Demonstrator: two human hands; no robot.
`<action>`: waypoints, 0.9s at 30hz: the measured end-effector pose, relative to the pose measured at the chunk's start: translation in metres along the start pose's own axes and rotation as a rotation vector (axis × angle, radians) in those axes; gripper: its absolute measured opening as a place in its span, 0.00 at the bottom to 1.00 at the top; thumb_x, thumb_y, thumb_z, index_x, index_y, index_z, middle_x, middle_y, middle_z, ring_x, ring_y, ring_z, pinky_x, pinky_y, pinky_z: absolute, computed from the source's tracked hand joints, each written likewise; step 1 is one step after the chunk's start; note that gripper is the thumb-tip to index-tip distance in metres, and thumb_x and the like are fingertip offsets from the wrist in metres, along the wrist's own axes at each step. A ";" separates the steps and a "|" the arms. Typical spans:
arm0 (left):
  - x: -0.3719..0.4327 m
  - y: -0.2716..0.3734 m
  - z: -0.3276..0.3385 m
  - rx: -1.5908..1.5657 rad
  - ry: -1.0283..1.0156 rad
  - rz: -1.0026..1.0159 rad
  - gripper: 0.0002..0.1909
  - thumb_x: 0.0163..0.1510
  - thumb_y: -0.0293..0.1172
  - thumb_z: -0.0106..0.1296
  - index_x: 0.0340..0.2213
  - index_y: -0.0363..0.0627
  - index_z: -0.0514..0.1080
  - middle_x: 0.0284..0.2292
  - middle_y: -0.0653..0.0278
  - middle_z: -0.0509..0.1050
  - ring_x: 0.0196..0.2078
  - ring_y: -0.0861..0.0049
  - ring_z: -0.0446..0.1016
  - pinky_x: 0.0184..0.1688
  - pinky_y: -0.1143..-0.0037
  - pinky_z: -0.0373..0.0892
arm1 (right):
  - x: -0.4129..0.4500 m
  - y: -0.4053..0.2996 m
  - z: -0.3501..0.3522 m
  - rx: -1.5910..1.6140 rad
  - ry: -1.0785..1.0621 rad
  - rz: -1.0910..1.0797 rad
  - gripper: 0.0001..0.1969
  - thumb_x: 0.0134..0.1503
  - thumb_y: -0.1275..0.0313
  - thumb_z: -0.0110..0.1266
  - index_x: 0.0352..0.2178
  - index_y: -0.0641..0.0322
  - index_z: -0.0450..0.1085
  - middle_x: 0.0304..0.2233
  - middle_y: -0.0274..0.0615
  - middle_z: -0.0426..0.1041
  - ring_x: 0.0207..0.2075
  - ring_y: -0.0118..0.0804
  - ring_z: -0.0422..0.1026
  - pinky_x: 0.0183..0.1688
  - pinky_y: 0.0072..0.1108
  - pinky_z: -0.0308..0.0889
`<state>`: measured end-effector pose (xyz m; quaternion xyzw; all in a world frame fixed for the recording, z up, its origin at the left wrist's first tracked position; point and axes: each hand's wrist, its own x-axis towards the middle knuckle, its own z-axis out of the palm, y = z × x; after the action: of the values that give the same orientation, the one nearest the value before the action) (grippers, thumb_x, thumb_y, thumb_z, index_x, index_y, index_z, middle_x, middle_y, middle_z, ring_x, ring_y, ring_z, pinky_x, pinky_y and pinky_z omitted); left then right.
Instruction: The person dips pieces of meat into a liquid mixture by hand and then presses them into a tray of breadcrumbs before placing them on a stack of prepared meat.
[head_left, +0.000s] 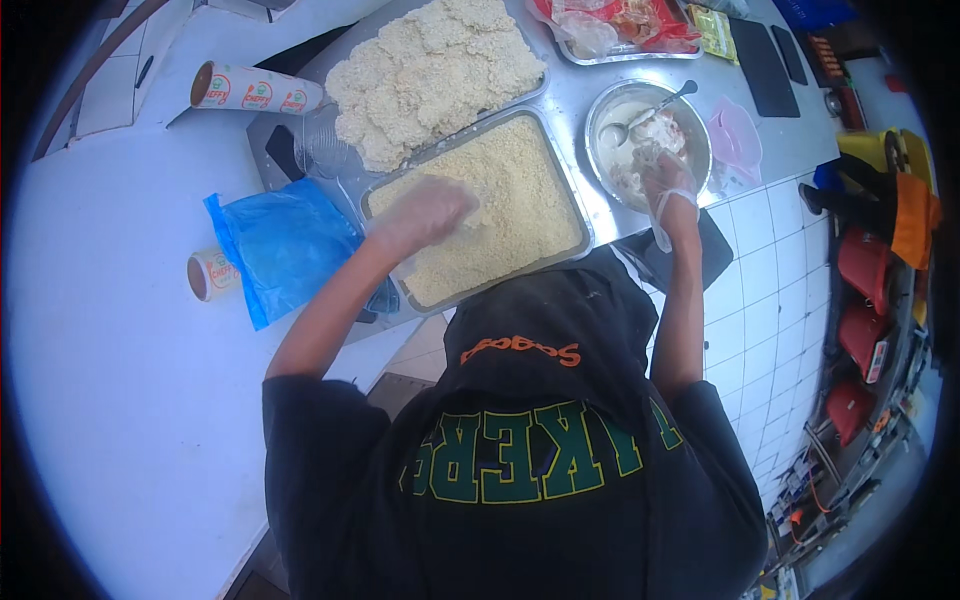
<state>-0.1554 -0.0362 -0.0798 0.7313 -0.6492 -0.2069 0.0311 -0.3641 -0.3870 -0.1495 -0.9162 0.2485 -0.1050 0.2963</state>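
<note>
My left hand (431, 213), in a clear plastic glove, is over the left half of a metal tray (571, 189) filled with pale breadcrumbs (517, 195). It is blurred, and its fingers point right; whether they hold anything is hidden. On the right, my gloved right hand (664, 174) reaches into a round metal bowl (592, 154) of white batter. Its fingertips are low among batter-coated pieces (660, 133), and I cannot tell whether they grip one. A metal spoon (679, 94) leans across the bowl's far rim.
Crumb-coated flat pieces (442, 67) are heaped behind the crumb tray. Another tray (637, 54) holds red plastic and raw-looking food. A pink plastic container (735, 141) sits beside the bowl. At left are a blue plastic bag (289, 247) and printed rolls (255, 88). A person (892, 202) stands far right.
</note>
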 end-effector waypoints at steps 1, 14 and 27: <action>-0.010 0.002 -0.006 0.006 0.047 -0.003 0.11 0.52 0.38 0.56 0.28 0.43 0.71 0.27 0.58 0.74 0.32 0.59 0.74 0.36 0.63 0.69 | -0.001 -0.006 -0.003 0.009 -0.015 0.028 0.17 0.51 0.73 0.56 0.42 0.72 0.71 0.35 0.61 0.75 0.39 0.59 0.74 0.43 0.37 0.68; 0.059 0.086 0.115 -0.035 0.468 -0.097 0.22 0.54 0.45 0.55 0.47 0.49 0.71 0.51 0.57 0.71 0.56 0.58 0.66 0.59 0.60 0.60 | 0.007 -0.040 -0.009 0.023 -0.168 0.168 0.18 0.52 0.71 0.56 0.43 0.72 0.71 0.36 0.64 0.75 0.40 0.61 0.74 0.44 0.38 0.68; 0.057 0.039 0.057 -0.667 0.379 -0.462 0.21 0.61 0.47 0.42 0.27 0.40 0.69 0.25 0.52 0.70 0.30 0.54 0.71 0.35 0.63 0.66 | -0.002 -0.038 -0.017 -0.029 -0.081 0.073 0.14 0.53 0.71 0.55 0.38 0.71 0.71 0.34 0.62 0.75 0.38 0.61 0.74 0.42 0.40 0.68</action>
<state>-0.2072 -0.0848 -0.1346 0.8322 -0.3493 -0.2688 0.3365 -0.3566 -0.3673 -0.1137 -0.9142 0.2712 -0.0531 0.2964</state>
